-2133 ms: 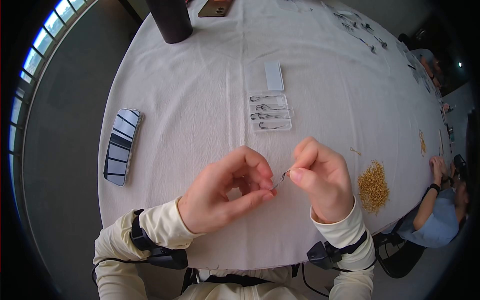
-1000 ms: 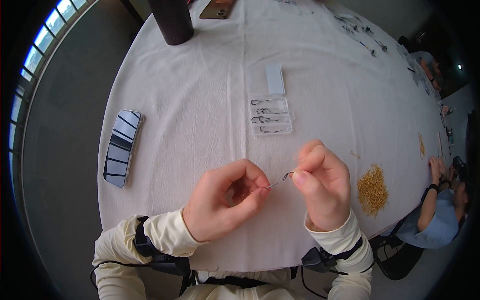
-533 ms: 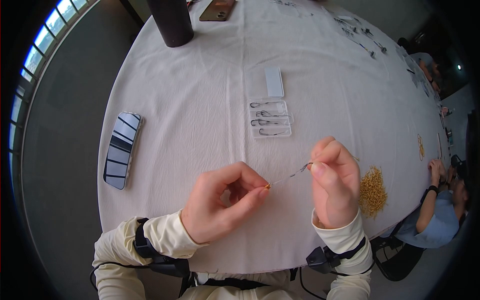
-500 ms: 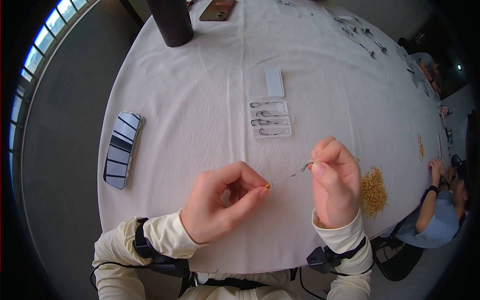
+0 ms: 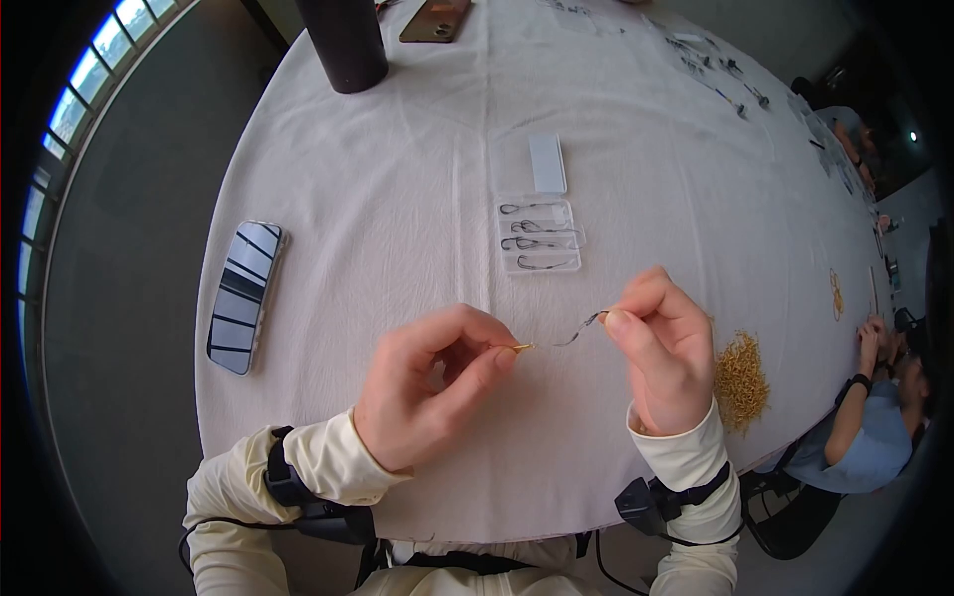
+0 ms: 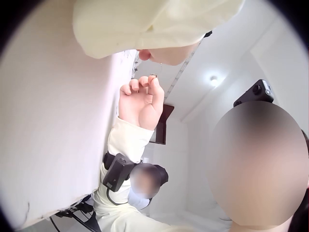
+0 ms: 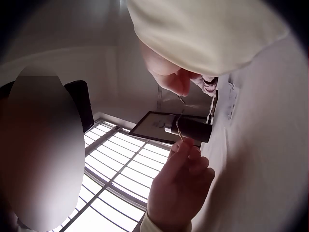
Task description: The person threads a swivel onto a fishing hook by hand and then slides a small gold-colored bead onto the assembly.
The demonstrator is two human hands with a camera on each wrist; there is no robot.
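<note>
Low over the table in the head view, my left hand (image 5: pixel 422 387) pinches a small gold metal piece (image 5: pixel 523 348) between thumb and forefinger, its end poking out past the fingertips. To the right, my right hand (image 5: pixel 664 353) holds a thin, dark, twisted strand (image 5: pixel 584 328) by its upper end between thumb and forefinger. The strand's free end hangs toward the left hand, with a short gap between it and the gold piece. A pile of small gold pieces (image 5: pixel 741 382) lies just right of the right hand.
Beyond the hands, a clear compartment box (image 5: pixel 510 262) with dark fish hooks (image 5: pixel 537 243) lies with its lid up. A phone (image 5: pixel 243 298) is at left; a dark tumbler (image 5: pixel 343 45) and another phone (image 5: pixel 434 20) stand farther back. Another person (image 5: pixel 874 417) sits at right.
The strand earlier ran between both hands; now its lower end is free of the left hand. A gold piece has come into view at the left fingertips. The left hand has shifted slightly left.
</note>
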